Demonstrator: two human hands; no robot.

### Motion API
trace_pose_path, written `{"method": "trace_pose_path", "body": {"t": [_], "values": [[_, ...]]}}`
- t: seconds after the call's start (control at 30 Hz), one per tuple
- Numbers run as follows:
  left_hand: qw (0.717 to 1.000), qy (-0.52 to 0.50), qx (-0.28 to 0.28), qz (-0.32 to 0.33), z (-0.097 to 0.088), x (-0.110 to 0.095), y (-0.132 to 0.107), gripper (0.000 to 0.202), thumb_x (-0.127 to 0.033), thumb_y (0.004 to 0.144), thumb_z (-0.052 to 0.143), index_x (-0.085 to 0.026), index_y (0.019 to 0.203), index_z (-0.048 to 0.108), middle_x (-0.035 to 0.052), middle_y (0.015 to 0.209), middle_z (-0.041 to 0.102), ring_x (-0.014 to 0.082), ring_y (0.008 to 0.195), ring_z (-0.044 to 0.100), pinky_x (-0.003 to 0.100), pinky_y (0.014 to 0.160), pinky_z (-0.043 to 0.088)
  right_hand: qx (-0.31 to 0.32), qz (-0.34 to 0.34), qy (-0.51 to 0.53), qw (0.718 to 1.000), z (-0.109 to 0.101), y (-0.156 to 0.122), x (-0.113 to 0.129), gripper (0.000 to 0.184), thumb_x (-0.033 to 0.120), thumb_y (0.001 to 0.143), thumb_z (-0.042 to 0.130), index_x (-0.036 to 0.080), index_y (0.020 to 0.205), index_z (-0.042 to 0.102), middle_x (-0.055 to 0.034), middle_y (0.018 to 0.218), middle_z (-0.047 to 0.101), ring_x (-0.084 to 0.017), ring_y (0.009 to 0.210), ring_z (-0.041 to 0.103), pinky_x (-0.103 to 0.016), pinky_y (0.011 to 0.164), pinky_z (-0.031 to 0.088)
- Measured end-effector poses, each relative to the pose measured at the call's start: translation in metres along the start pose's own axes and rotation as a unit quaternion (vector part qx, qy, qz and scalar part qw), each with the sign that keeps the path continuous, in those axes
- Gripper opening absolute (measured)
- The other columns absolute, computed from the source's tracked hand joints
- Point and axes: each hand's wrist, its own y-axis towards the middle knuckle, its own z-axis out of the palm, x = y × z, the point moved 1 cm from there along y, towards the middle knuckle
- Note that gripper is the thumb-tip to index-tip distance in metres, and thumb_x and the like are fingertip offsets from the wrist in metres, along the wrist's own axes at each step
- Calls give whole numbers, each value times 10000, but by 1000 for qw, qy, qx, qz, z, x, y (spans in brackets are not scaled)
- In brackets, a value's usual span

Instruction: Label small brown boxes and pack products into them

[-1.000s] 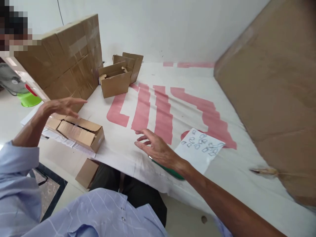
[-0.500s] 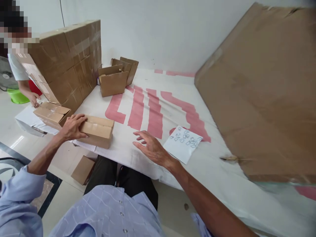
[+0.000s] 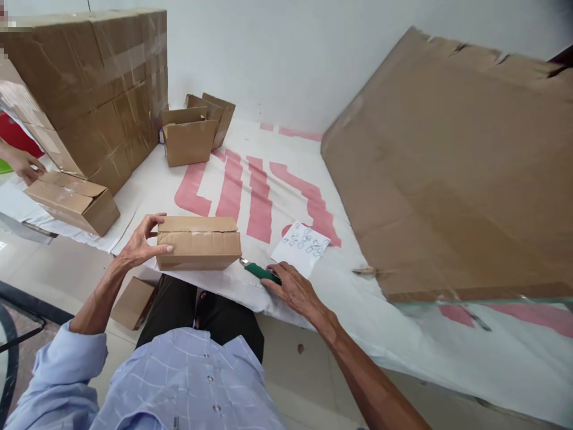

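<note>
My left hand [image 3: 144, 242] grips the left end of a small cardboard box [image 3: 199, 245], thumb on the front top edge and fingers at the back corner. The box lies at the table's near edge, its two top flaps folded in to a middle seam. Just right of it, my right hand [image 3: 293, 285] is closed over a green utility knife [image 3: 258, 272] low over the cloth. The knife's metal end points left toward the box corner; its other end is hidden under my fingers. A white sheet with blue drawings [image 3: 301, 246] lies just beyond that hand.
Another person's hand [image 3: 27, 166] touches a similar box [image 3: 74, 200] at the left. Behind stand a large stack of taped cartons [image 3: 102, 77] and opened boxes [image 3: 190, 142]. A large cardboard panel [image 3: 447, 179] fills the right side. One box [image 3: 133, 303] sits on the floor.
The box has been shifted right and turned squarer to me, my left hand moving with it. My right hand, empty before, now has the green utility knife. The view has swung slightly.
</note>
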Motion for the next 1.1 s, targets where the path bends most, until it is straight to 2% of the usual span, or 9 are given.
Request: {"method": "trace_pose_path", "body": {"t": [0.1, 0.17, 0.3, 0.5, 0.7, 0.83, 0.97, 1.03, 1.1], "values": [[999, -32, -21, 13, 12, 5, 0, 684, -550, 658, 960, -247, 1086, 520, 198, 1615, 516, 394, 1492, 531, 566, 1165, 485, -18, -2, 6, 1000, -1, -2, 5, 252, 402, 1005, 549, 237, 1139, 684, -124, 1089, 721, -301, 1017, 706, -393, 834, 566], [997, -59, -53, 12, 18, 11, -2, 697, -543, 643, 970, -250, 1056, 491, 200, 1602, 534, 387, 1482, 544, 568, 1163, 486, -79, 31, 33, 996, -11, 1, 9, 281, 400, 1011, 491, 225, 1135, 673, -128, 1055, 718, -301, 964, 702, -392, 790, 557], [988, -116, -100, 14, 24, 23, -7, 706, -570, 639, 969, -251, 985, 443, 192, 1540, 595, 365, 1425, 600, 552, 1150, 502, -195, 27, 135, 971, -59, 21, 34, 339, 434, 1026, 417, 230, 1106, 675, -97, 974, 722, -287, 918, 682, -394, 819, 555], [993, -71, -95, 12, 27, 16, -13, 612, -540, 737, 911, -225, 1152, 591, 160, 1534, 591, 345, 1403, 610, 536, 1177, 504, -66, -129, 213, 966, -133, 64, 124, 348, 479, 1037, 511, 235, 988, 754, -58, 875, 749, -236, 790, 673, -363, 771, 536], [996, -38, -81, 16, 26, 12, -16, 758, -544, 767, 880, -246, 1402, 593, 155, 1582, 543, 373, 1463, 559, 562, 1167, 522, -11, -228, 89, 970, -141, 113, 183, 289, 425, 1023, 576, 234, 929, 771, -60, 966, 790, -223, 866, 688, -326, 706, 450], [997, -2, -75, 17, 23, 16, -15, 817, -590, 774, 860, -282, 1473, 573, 142, 1599, 522, 382, 1470, 543, 561, 1132, 547, -8, -201, -18, 979, -149, 128, 168, 380, 475, 999, 625, 222, 720, 677, -69, 810, 742, -212, 754, 636, -318, 626, 350], [998, 13, -57, 6, 19, 17, -13, 808, -612, 777, 847, -283, 1465, 579, 128, 1589, 523, 375, 1456, 550, 544, 1123, 553, -45, -126, 33, 990, -158, 103, 107, 324, 496, 1011, 556, 241, 862, 691, -50, 844, 740, -202, 728, 618, -326, 648, 393], [999, 12, -48, -1, 17, 14, -11, 806, -650, 790, 821, -280, 1465, 582, 131, 1594, 525, 386, 1450, 554, 545, 1113, 558, -89, -50, 76, 992, -142, 78, 75, 313, 506, 1010, 521, 237, 986, 679, -57, 889, 737, -210, 737, 627, -332, 661, 433], [999, 7, -48, -9, 15, 10, -7, 736, -697, 868, 721, -272, 1456, 596, 134, 1573, 559, 391, 1431, 569, 543, 1101, 563, -92, 19, 102, 990, -107, 48, 50, 328, 532, 993, 504, 234, 1021, 638, -62, 882, 719, -222, 727, 633, -342, 662, 465]]}}
